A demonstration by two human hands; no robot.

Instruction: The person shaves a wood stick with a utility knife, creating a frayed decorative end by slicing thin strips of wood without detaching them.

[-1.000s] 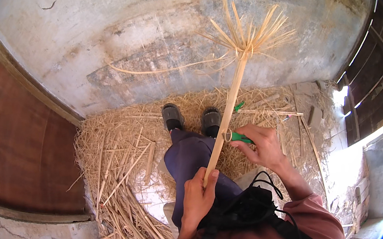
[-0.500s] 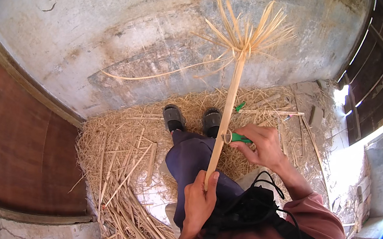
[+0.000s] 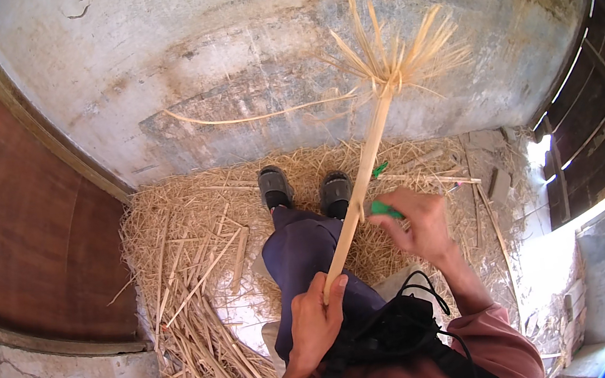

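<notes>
A long pale cane stalk, its far end split into a spray of thin strips, slants up from the person's lap toward the stained wall; the left hand has its fingers closed round the near end, while the right hand grips a green-handled tool against the stalk at mid-length. The splitting step appears to be in hand, and working further would call for a firm left grip and the tool kept along the grain, above the straw-strewn floor.

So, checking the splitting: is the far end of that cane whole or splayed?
Splayed: the cane's far end fans into many thin strips.
</notes>
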